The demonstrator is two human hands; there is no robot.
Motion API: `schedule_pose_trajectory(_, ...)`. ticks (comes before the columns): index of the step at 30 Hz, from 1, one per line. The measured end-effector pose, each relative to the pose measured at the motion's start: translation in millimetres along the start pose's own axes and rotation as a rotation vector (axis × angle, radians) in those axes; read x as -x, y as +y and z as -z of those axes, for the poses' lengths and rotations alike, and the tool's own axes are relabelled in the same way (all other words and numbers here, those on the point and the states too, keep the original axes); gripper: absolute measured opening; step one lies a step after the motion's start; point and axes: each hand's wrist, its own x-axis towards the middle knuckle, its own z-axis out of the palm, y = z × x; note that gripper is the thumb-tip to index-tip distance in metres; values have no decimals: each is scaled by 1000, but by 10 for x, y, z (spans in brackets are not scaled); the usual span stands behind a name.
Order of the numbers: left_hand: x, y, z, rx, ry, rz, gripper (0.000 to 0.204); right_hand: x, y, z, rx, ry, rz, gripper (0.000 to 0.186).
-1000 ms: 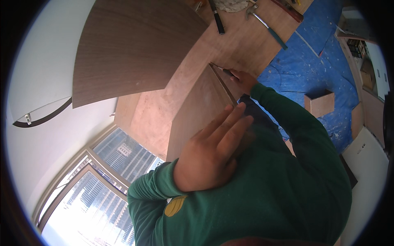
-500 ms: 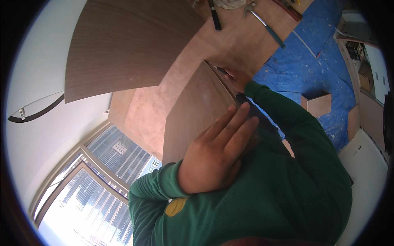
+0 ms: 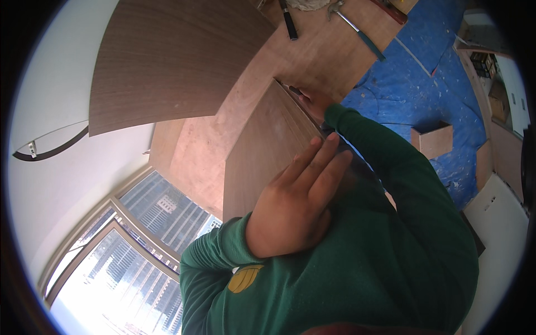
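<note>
My left hand (image 3: pixel 293 206) lies with fingers stretched over the near part of a wood-veneered board (image 3: pixel 259 153), close to its right-hand edge. My right hand (image 3: pixel 318 106), partly hidden by the green sleeve, grips a dark-handled tool (image 3: pixel 296 90) at that board's far corner; the working end is too small to make out. The board rests against my body, over a lighter plywood surface (image 3: pixel 195 167). Farther along that surface lie a claw hammer (image 3: pixel 363 39) with a teal handle, a black-handled tool (image 3: pixel 289 22) and a reddish-brown tool (image 3: pixel 393 15).
A large dark wood panel (image 3: pixel 167 61) overhangs the upper left. Blue sheeting (image 3: pixel 385 97) covers the floor at right, with a small wooden box (image 3: pixel 431 139) on it. A white wall (image 3: pixel 50 201) and window (image 3: pixel 139 234) are at left; white boards (image 3: pixel 486 234) stand at lower right.
My left hand has shifted slightly rightward along the board. My right hand remains at the far corner on the tool. The whole view has shifted a little.
</note>
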Motion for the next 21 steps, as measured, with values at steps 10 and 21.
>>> schedule_pose_trajectory(10, -34, -7, 51, 4, -2, 1, 75, 47, -49, -8, -27, 40, -14, 38)
schedule_pose_trajectory(21, -66, -19, 101, 29, 2, 18, 68, 103, -25, -18, -14, 76, -16, 34)
